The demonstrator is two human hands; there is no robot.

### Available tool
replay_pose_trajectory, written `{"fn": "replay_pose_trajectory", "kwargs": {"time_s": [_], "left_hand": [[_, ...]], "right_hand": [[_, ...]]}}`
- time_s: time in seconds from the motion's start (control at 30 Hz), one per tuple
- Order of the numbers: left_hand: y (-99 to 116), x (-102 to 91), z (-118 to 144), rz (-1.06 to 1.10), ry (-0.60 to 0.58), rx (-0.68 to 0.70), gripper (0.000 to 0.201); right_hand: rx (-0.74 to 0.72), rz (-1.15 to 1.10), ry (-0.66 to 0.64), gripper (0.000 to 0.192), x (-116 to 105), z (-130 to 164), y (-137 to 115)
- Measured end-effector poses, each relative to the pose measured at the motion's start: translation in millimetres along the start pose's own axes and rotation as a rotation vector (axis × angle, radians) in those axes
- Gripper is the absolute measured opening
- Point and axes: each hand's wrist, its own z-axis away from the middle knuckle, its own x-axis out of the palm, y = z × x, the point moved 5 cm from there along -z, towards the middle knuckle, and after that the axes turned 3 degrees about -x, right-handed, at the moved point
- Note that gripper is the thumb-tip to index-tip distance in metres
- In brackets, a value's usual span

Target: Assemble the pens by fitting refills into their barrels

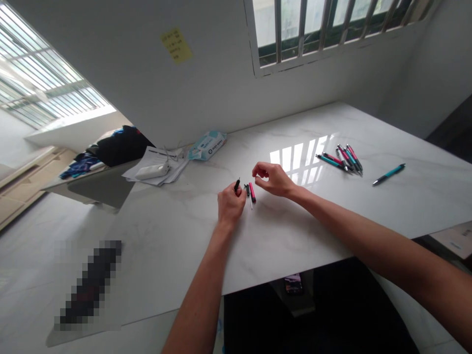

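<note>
My left hand (pixel 231 205) is closed around a black pen part (pixel 237 186), whose narrow tip points up out of the fist. Just right of that hand, loose pen parts lie on the white table: a pink pen barrel (pixel 252 191), a small black piece (pixel 247 190) and a thin white refill (pixel 251 203). Over the table beyond them is my right hand (pixel 273 179), its fingers curled and a small gap showing between thumb and fingertips. I see nothing in it.
Several assembled pens (pixel 344 160) lie in a pile at the right, with one teal pen (pixel 389 175) farther right. A wipes packet (pixel 208 146), papers (pixel 147 169) and a white device (pixel 152 171) sit at the back left. A blurred dark object (pixel 90 285) is at front left.
</note>
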Motion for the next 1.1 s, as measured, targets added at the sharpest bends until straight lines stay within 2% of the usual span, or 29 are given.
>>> {"fn": "replay_pose_trajectory", "kwargs": {"time_s": [0.07,0.17,0.23,0.33,0.47,0.57,0.67,0.77,0.8,0.9,1.03,1.1], "left_hand": [[0,0.3,0,-0.012,-0.007,0.004,0.019],[1,4.8,2,-0.003,-0.069,0.05,0.016],[3,9.0,3,0.008,-0.112,0.11,0.014],[5,14.5,5,-0.028,-0.137,0.171,0.014],[8,18.4,6,-0.045,-0.165,0.164,0.016],[8,13.9,5,-0.015,-0.113,0.123,0.017],[4,9.9,3,0.009,-0.092,0.075,0.03],[0,7.1,1,0.096,-0.076,0.073,0.039],[-1,6.3,1,0.123,-0.063,0.074,0.039],[0,7.8,1,0.153,-0.051,0.088,0.032],[4,16.0,4,0.205,-0.141,0.112,0.022],[3,16.6,4,0.264,-0.148,0.105,0.022]], "right_hand": [[-0.005,-0.046,-0.076,0.005,9,3,-15],[0.042,-0.061,-0.181,0.032,24,10,-26],[0.076,-0.055,-0.197,0.048,31,13,-26],[0.13,-0.08,-0.147,0.058,34,15,-23],[0.131,-0.092,-0.044,0.054,27,13,-27],[0.138,-0.122,0.006,0.05,22,12,-29],[0.142,-0.208,-0.014,0.042,21,11,-30],[0.134,-0.336,-0.062,0.021,24,10,-30],[0.125,-0.366,-0.068,0.017,25,10,-29],[0.085,-0.404,-0.057,0.018,26,9,-28],[0.086,-0.471,-0.052,0.018,28,9,-24],[0.101,-0.543,-0.077,0.019,30,8,-26]]}}
